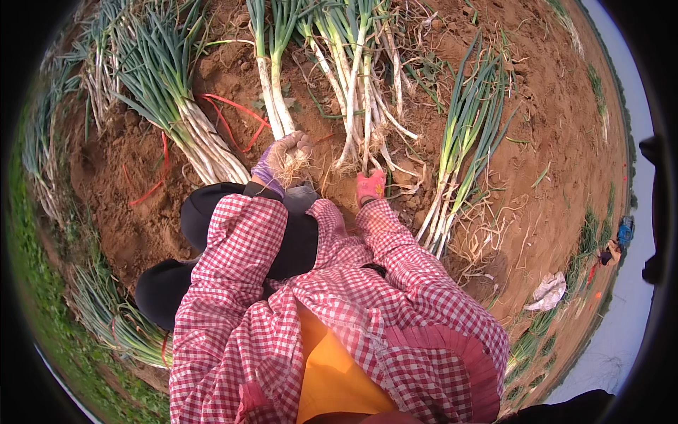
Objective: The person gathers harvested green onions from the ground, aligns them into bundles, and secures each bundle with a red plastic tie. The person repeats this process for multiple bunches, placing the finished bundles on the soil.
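My left hand (290, 153), in a soiled glove with a purple cuff, is closed around the white lower ends of a few green onions (273, 90). Their stringy roots stick out from the fist, and the leaves point away from me. My right hand (371, 184) wears a pink glove with a yellow pattern. Its fingers are closed at the root end of a green onion in a loose pile (360, 85) that lies on the soil; the fingertips are partly hidden.
A bundle of green onions (196, 127) lies left, near red ties (241, 119) on the soil. Another group (466, 143) lies right, beside stripped roots and leaves (484, 233). A tied bundle (122, 323) is by my knees. A whitish sack (547, 292) and a person (610, 254) are far right.
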{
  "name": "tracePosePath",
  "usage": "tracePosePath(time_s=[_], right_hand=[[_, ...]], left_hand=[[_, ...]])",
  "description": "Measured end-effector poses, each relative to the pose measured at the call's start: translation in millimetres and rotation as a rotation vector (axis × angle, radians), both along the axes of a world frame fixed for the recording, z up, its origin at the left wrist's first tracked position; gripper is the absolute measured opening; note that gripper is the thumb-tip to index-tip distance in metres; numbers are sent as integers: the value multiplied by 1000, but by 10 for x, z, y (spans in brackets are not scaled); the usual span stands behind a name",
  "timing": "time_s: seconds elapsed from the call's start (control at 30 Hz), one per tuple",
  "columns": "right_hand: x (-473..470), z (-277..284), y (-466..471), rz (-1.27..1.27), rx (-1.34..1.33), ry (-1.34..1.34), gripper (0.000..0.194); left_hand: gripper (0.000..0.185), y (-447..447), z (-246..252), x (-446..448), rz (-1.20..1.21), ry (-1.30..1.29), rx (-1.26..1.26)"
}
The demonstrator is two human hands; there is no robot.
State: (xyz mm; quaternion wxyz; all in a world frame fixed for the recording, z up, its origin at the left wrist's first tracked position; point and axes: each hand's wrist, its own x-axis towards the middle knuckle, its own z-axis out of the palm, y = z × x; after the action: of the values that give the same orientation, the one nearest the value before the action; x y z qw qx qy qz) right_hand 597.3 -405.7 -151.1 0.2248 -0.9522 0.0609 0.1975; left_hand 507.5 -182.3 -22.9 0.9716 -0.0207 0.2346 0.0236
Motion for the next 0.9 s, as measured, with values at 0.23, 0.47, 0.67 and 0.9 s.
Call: tracePosePath(time_s=[0.23, 0.47, 0.67, 0.9], right_hand=[[73, -146, -104, 133, -17, 160, 54], [-176, -200, 256, -142, 539, 186, 63], [-19, -328, 685, -231, 421, 137, 68], [116, -486, 843, -342, 855, 363, 43]], left_hand=[[16, 18, 99, -118, 7, -37, 54], [15, 14, 103, -238, 29, 6, 57], [17, 62, -23, -278, -5, 128, 84], [16, 61, -122, -350, 29, 205, 134]])
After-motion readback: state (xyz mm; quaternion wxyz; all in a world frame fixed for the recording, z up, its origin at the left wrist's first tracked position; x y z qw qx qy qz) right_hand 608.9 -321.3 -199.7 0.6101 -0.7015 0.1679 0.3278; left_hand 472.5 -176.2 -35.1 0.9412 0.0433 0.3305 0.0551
